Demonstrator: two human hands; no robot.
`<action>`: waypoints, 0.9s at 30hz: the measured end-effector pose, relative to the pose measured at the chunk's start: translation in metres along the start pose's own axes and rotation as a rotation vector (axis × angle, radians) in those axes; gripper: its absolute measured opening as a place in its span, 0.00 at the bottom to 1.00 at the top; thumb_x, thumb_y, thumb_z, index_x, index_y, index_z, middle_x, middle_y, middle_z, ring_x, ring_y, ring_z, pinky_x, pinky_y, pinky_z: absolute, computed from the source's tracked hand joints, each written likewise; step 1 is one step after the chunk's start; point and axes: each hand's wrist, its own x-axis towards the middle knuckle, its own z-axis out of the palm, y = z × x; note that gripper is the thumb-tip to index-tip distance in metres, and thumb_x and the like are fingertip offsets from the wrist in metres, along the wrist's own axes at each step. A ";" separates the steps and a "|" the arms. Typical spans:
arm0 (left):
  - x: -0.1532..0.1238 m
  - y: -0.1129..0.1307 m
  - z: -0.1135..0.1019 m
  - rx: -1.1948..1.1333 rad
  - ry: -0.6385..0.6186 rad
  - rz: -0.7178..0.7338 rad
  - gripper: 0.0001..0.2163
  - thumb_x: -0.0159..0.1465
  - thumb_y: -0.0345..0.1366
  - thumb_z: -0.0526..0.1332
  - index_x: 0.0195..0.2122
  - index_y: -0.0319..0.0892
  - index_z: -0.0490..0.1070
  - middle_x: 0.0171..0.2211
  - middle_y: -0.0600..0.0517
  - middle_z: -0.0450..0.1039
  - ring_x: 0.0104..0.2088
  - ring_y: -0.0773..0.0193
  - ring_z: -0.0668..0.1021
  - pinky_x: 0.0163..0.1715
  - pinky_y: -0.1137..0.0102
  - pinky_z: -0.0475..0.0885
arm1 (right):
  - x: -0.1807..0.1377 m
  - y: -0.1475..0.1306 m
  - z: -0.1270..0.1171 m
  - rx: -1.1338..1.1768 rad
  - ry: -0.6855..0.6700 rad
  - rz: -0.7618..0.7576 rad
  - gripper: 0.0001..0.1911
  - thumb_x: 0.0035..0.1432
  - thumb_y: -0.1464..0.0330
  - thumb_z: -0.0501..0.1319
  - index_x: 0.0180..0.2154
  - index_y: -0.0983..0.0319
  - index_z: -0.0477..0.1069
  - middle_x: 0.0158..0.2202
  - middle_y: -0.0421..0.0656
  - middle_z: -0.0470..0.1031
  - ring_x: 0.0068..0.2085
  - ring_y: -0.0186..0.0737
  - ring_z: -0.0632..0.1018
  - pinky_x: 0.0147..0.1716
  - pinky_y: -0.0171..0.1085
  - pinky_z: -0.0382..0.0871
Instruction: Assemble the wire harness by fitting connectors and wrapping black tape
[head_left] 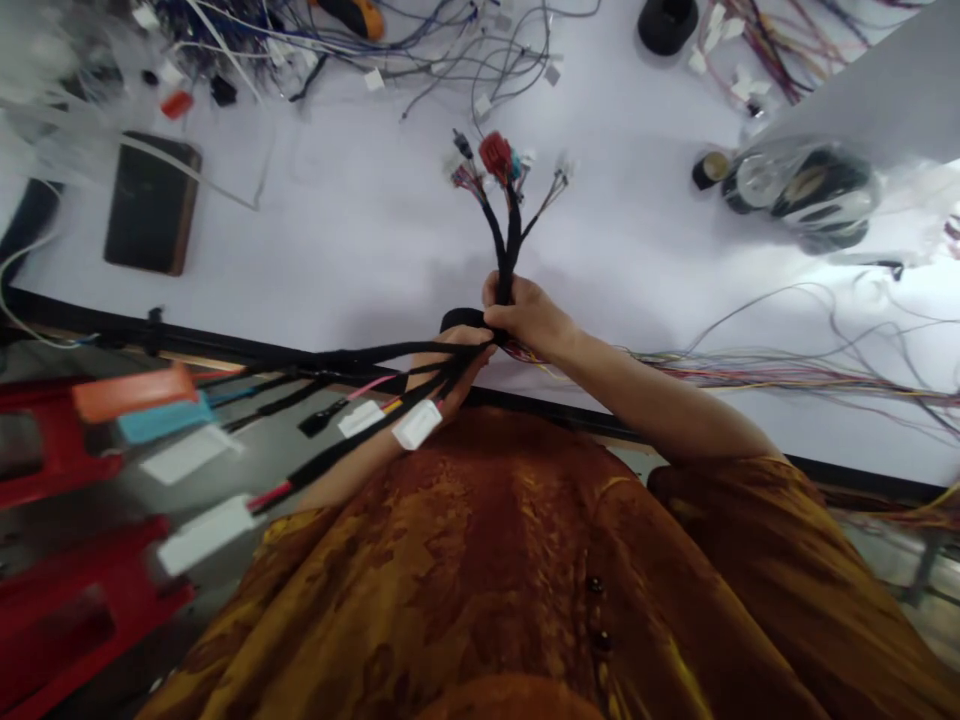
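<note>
A black-taped wire harness (pixel 504 235) rises from my hands over the white table (pixel 360 230), ending in a red connector (pixel 496 155) and small white plugs. My right hand (pixel 529 312) is closed around the harness stem. My left hand (pixel 457 365) sits just below it, fingers wrapped round the bundle next to a black tape roll (pixel 459 319). Black branches with white, orange and blue connectors (pixel 417 424) hang leftward from my left hand. Loose coloured wires (pixel 750 372) trail right from my right hand.
A dark rectangular block (pixel 152 203) lies at the left of the table. Tangled wires and plugs (pixel 420 45) crowd the far edge. A clear bag with dark rolls (pixel 806 190) sits at right, a black round object (pixel 667 22) beyond it. Red stools (pixel 52 470) stand lower left.
</note>
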 end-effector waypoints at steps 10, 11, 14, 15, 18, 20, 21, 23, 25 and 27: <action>0.014 -0.001 -0.014 -0.436 0.003 -0.144 0.08 0.68 0.42 0.64 0.39 0.45 0.70 0.20 0.58 0.69 0.20 0.70 0.73 0.18 0.76 0.66 | 0.002 -0.009 -0.053 -0.301 -0.562 -0.203 0.17 0.62 0.57 0.63 0.45 0.62 0.75 0.49 0.45 0.77 0.53 0.42 0.74 0.57 0.42 0.67; 0.017 -0.004 -0.014 -0.467 0.004 -0.151 0.08 0.68 0.42 0.65 0.39 0.45 0.70 0.20 0.59 0.68 0.19 0.71 0.73 0.17 0.76 0.65 | 0.001 -0.008 -0.057 -0.307 -0.591 -0.184 0.19 0.62 0.55 0.63 0.46 0.62 0.74 0.48 0.45 0.78 0.51 0.42 0.75 0.55 0.42 0.68; 0.029 -0.014 -0.010 -0.560 -0.029 -0.246 0.11 0.65 0.45 0.67 0.38 0.44 0.72 0.20 0.59 0.66 0.18 0.73 0.70 0.16 0.76 0.64 | -0.002 -0.001 -0.060 -0.296 -0.615 -0.174 0.22 0.64 0.53 0.61 0.50 0.63 0.73 0.46 0.45 0.78 0.49 0.42 0.75 0.51 0.41 0.71; 0.034 -0.016 -0.008 -0.597 -0.066 -0.305 0.12 0.64 0.47 0.68 0.38 0.44 0.72 0.22 0.58 0.67 0.17 0.73 0.70 0.15 0.76 0.63 | -0.002 0.001 -0.060 -0.294 -0.603 -0.188 0.23 0.64 0.53 0.62 0.51 0.63 0.72 0.48 0.45 0.78 0.49 0.42 0.75 0.51 0.42 0.71; 0.049 -0.021 0.000 -0.677 -0.213 -0.493 0.17 0.58 0.49 0.71 0.41 0.42 0.74 0.26 0.56 0.70 0.17 0.74 0.67 0.12 0.77 0.58 | -0.002 0.005 -0.058 -0.312 -0.548 -0.206 0.26 0.61 0.53 0.64 0.53 0.64 0.72 0.52 0.48 0.77 0.51 0.44 0.75 0.55 0.45 0.69; 0.056 -0.022 0.003 -0.689 -0.232 -0.564 0.16 0.56 0.44 0.70 0.41 0.41 0.75 0.24 0.56 0.68 0.17 0.75 0.65 0.12 0.77 0.56 | -0.004 0.006 -0.060 -0.319 -0.518 -0.156 0.27 0.60 0.53 0.64 0.53 0.64 0.72 0.54 0.49 0.76 0.52 0.46 0.75 0.57 0.46 0.69; 0.058 -0.022 0.004 -0.691 -0.221 -0.581 0.14 0.56 0.42 0.69 0.40 0.41 0.76 0.23 0.56 0.68 0.17 0.75 0.64 0.13 0.78 0.56 | -0.006 0.006 -0.061 -0.302 -0.506 -0.109 0.27 0.60 0.53 0.63 0.54 0.64 0.72 0.54 0.49 0.76 0.53 0.46 0.75 0.57 0.46 0.69; 0.059 -0.020 0.004 -0.709 -0.221 -0.606 0.13 0.54 0.39 0.68 0.39 0.42 0.77 0.25 0.55 0.71 0.17 0.76 0.63 0.12 0.78 0.54 | -0.011 0.009 -0.065 -0.207 -0.497 0.016 0.27 0.60 0.53 0.62 0.54 0.63 0.72 0.55 0.49 0.76 0.53 0.46 0.76 0.56 0.45 0.70; 0.059 -0.016 0.003 -0.736 -0.252 -0.630 0.15 0.52 0.42 0.70 0.40 0.43 0.77 0.31 0.52 0.75 0.16 0.77 0.62 0.11 0.77 0.50 | -0.015 0.014 -0.068 -0.075 -0.504 0.131 0.27 0.59 0.52 0.62 0.53 0.63 0.73 0.52 0.48 0.78 0.49 0.45 0.78 0.53 0.44 0.73; 0.056 -0.010 0.001 -0.730 -0.247 -0.630 0.17 0.52 0.46 0.71 0.40 0.43 0.78 0.32 0.51 0.76 0.16 0.78 0.60 0.11 0.77 0.48 | -0.016 0.016 -0.072 -0.008 -0.517 0.193 0.27 0.57 0.53 0.63 0.51 0.64 0.74 0.48 0.48 0.79 0.46 0.44 0.79 0.50 0.44 0.74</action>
